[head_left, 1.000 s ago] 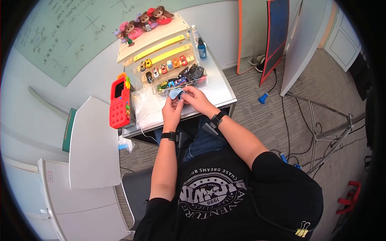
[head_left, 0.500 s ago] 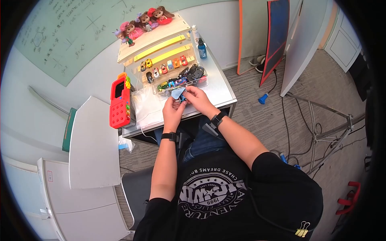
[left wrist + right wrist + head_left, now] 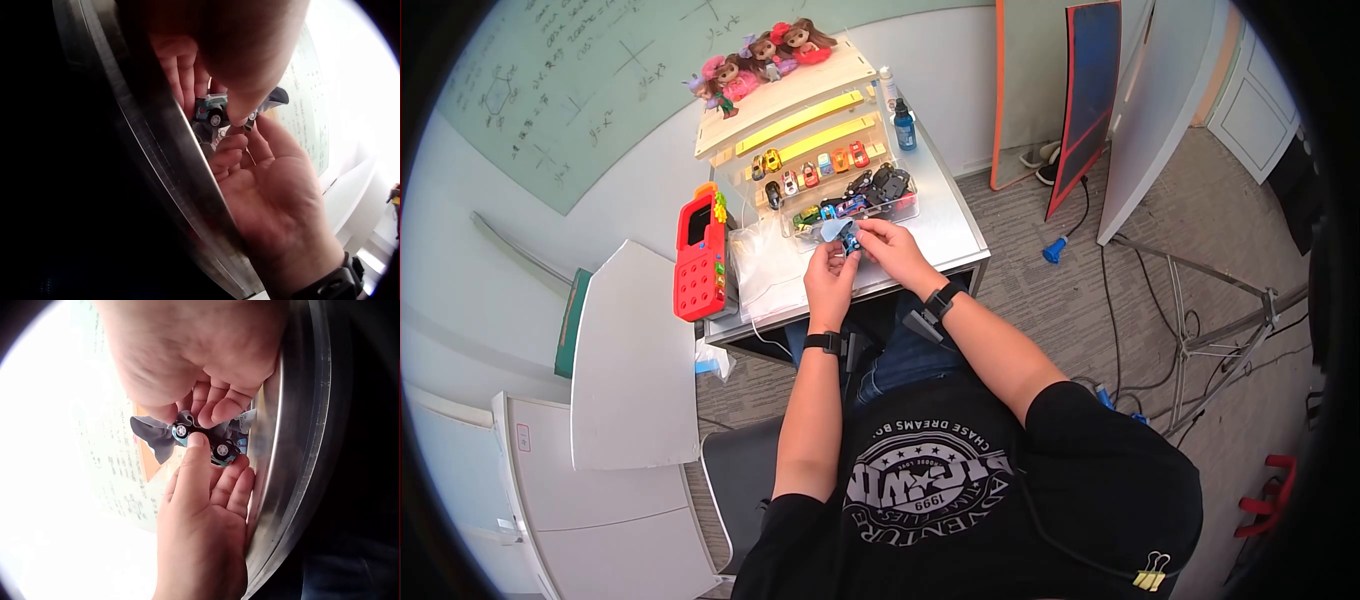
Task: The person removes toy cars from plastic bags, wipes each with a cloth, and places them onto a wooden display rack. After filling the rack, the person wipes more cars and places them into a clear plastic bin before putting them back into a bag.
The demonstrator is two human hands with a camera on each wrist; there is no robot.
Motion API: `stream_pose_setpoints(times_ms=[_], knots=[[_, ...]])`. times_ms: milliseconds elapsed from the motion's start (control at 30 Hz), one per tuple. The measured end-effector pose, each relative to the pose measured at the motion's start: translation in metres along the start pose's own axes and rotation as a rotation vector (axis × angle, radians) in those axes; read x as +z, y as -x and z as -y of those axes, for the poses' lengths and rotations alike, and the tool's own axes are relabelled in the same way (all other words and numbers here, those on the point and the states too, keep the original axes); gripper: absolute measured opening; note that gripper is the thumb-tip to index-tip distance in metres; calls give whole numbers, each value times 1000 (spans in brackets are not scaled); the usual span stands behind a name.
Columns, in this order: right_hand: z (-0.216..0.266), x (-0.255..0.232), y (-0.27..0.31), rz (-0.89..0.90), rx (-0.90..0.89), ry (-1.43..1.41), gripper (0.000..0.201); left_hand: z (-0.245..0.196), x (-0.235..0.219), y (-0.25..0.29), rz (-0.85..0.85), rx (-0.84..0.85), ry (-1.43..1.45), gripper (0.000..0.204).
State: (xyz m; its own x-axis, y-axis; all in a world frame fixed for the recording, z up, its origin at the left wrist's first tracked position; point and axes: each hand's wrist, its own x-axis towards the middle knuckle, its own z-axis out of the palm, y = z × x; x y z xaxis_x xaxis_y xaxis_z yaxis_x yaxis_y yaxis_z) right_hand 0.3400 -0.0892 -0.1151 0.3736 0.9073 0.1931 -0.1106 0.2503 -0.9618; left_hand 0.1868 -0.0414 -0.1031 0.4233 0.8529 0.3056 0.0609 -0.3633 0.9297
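A small blue-green toy car (image 3: pixel 222 450) with dark wheels is held between both hands over the table's front edge. My left hand (image 3: pixel 830 285) grips it, the thumb lying across its side between the wheels in the right wrist view. From the other side my right hand (image 3: pixel 892 257) pinches a blue-grey cloth (image 3: pixel 834 229) against the car, its fingertips close to one wheel. Part of the cloth sticks out past the car's end; the rest goes behind the car. In the left wrist view the car's rear (image 3: pixel 212 109) shows between the hands.
Just beyond the hands stands a clear plastic box (image 3: pixel 900 210) with several toy cars. More cars line a wooden shelf with yellow strips (image 3: pixel 830 132), topped by dolls (image 3: pixel 770 62). A red toy (image 3: pixel 700 255) is on the left, a blue bottle (image 3: pixel 904 128) at the back right.
The cloth has shifted slightly between the fingers, and more of the blue toy car shows now. Both hands stay in nearly the same place over the table edge.
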Motion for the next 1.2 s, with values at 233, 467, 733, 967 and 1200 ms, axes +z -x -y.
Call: stream_pose_setpoints(times_ms=[233,467,733,967,1200], knots=[[8,3,4,32,-16,-61,35,10,0,-1,-26,31,-11,31],[-3,3,0,-14,-117,104,34,-2,0,0,-43,53,-125,30],[-7,-1,-2,-130,-100,55,28,16,-2,-1,-25,74,28,34],[8,-1,6,-9,69,-66,28,15,-3,-4,-75,55,12,35],[13,1,4,57,77,-37,24,1,-4,-1,-69,89,-33,32]])
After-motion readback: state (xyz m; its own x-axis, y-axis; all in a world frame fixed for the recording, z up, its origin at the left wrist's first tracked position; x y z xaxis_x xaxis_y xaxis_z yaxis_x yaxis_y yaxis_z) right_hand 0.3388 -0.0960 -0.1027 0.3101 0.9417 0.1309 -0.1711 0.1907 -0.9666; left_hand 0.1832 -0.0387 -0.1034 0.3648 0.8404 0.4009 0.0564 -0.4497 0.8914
